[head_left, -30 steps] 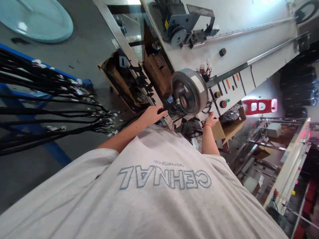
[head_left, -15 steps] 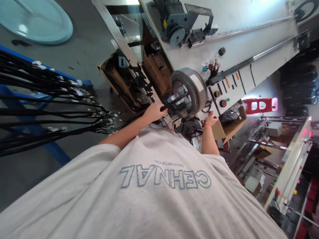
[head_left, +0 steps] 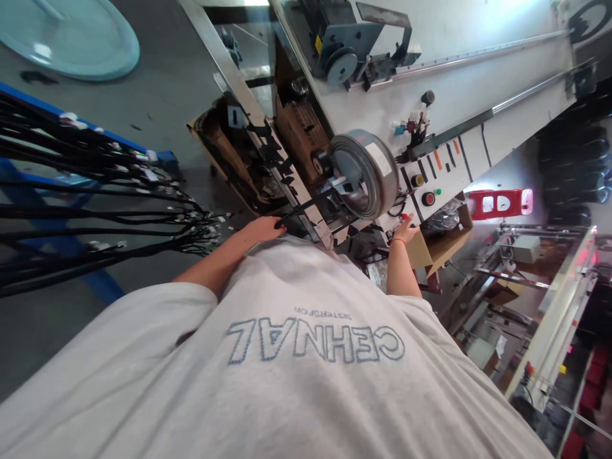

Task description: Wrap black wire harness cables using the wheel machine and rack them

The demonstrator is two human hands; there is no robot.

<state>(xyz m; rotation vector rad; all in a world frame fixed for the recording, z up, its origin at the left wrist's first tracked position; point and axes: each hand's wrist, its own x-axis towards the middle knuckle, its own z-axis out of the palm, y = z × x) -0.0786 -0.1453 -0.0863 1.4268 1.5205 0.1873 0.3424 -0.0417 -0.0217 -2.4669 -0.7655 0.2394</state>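
My left hand [head_left: 264,228] is closed on the end of a black cable bundle [head_left: 306,205], left of the machine's near edge. The bundle stretches from the hand towards a large grey ring-shaped wheel [head_left: 385,169]. Inside that ring a white handle and a round black part show. My right hand [head_left: 404,231] lies at the edge of the white panel [head_left: 471,153], fingers spread, beside a small red button. To the right of the wheel, a bunch of black wires with coloured connectors [head_left: 415,125] rests on the white surface.
Many black cables with white connectors hang on a blue rack [head_left: 112,287] at the left. Open cardboard boxes stand below the machine [head_left: 236,169] and by my right hand [head_left: 442,245]. Red and green buttons [head_left: 429,198] sit on the panel. A red stool [head_left: 500,203] stands beyond.
My left hand has moved left, away from the wheel, with the black bundle in it. The parts inside the ring, blurred before, now show clearly. My right hand has stayed in place.
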